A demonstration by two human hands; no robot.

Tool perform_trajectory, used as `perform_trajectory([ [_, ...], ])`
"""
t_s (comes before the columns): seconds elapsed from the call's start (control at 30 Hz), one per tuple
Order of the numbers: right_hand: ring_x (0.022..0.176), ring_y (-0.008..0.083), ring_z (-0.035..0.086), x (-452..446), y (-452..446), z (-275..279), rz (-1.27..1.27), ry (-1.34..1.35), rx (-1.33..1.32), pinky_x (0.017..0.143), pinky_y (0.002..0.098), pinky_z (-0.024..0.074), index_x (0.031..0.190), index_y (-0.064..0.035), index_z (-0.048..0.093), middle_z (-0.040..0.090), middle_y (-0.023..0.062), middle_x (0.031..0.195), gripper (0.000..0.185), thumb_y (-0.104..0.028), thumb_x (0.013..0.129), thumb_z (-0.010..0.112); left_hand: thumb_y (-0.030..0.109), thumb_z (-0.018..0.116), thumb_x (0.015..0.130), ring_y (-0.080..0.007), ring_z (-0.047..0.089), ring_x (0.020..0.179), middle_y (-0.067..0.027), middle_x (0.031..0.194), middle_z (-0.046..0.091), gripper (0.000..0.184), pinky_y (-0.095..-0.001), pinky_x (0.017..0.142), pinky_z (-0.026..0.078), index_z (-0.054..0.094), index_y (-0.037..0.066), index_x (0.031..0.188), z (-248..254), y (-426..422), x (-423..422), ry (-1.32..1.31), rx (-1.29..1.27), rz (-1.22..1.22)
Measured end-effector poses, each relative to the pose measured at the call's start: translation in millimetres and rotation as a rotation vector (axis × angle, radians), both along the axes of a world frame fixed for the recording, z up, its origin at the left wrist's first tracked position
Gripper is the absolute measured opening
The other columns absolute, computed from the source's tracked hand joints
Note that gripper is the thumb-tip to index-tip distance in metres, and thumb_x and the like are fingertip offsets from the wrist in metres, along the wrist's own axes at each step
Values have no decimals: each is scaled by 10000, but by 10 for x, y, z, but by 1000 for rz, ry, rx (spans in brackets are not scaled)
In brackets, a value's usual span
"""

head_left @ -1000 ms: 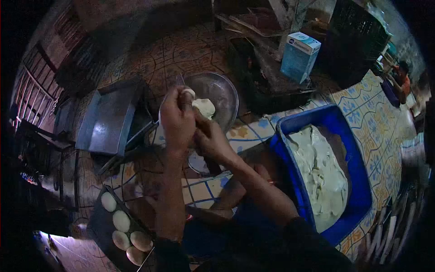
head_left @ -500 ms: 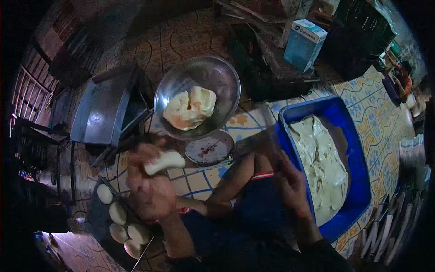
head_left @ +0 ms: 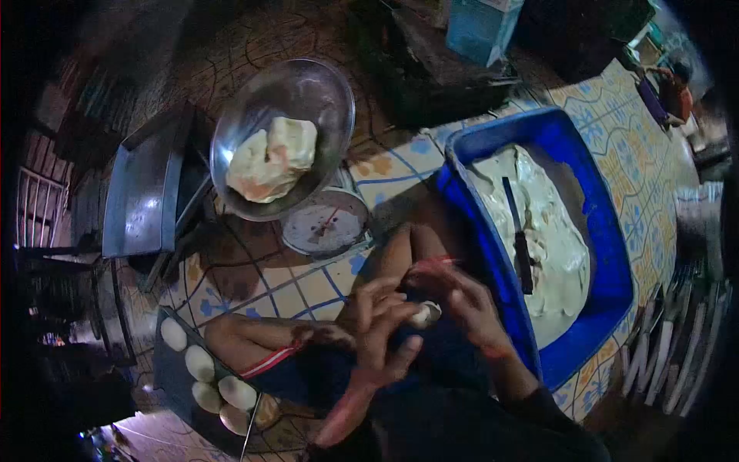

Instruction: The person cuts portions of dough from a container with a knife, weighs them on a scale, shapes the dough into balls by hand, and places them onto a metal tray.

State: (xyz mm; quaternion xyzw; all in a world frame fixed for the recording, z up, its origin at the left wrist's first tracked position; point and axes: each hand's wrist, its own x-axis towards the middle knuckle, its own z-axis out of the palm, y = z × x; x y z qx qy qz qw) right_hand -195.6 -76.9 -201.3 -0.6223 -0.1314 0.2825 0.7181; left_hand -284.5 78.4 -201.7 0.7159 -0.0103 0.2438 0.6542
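Note:
A small piece of pale dough (head_left: 425, 313) is between my hands above my lap. My left hand (head_left: 381, 327) has its fingertips at the dough, with the thumb held away. On the dough's other side, my right hand (head_left: 471, 308) is raised with fingers apart, gripping nothing visible. A dark knife (head_left: 521, 250) lies on the large pale dough mass (head_left: 554, 269) in the blue tub (head_left: 618, 285). The metal bowl (head_left: 331, 92) holds a larger dough lump (head_left: 271, 158), beside a round whitish surface (head_left: 327, 223). Several dough balls (head_left: 198, 363) rest on a dark tray (head_left: 171, 385) at lower left.
A metal tray (head_left: 142, 204) stands at the left. Behind the tub are a dark block-like structure (head_left: 431, 100) and a blue box (head_left: 481, 31). Sticks (head_left: 666, 346) lie at the right. Another person (head_left: 677, 96) is at the far upper right. Patterned tiles (head_left: 396, 162) cover the floor.
My hands have moved from the bowl to above my lap. The dough piece has gone rightward from near the dark tray. The knife now lies in the tub, and the view has shifted.

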Motion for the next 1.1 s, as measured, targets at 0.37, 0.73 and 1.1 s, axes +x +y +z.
perform_trajectory([
  [0.37,890,259,585,1376,-2136,-244,-331,-260,-127,756,351,487,1058,19,640,608,142,973,309,-239,899,578,168,515,944,-197,585,924,-135,992,634,253,-340,845,464,627,-45,1024,-362,586,-175,359,38,524],
  [0.73,802,199,661,1172,56,233,-98,-787,-308,756,309,537,1109,26,622,674,115,919,317,56,794,625,148,517,955,-205,563,996,-139,1082,588,249,-346,879,466,553,-13,1142,-65,1188,304,49,-452,757],
  [1.1,996,311,619,1172,2960,421,804,-1875,-532,824,396,523,1040,-47,670,646,120,1101,370,-138,682,691,124,576,873,-214,610,949,-134,1214,582,387,-333,794,509,548,25,1245,-50,1814,1160,-25,-728,933],
])
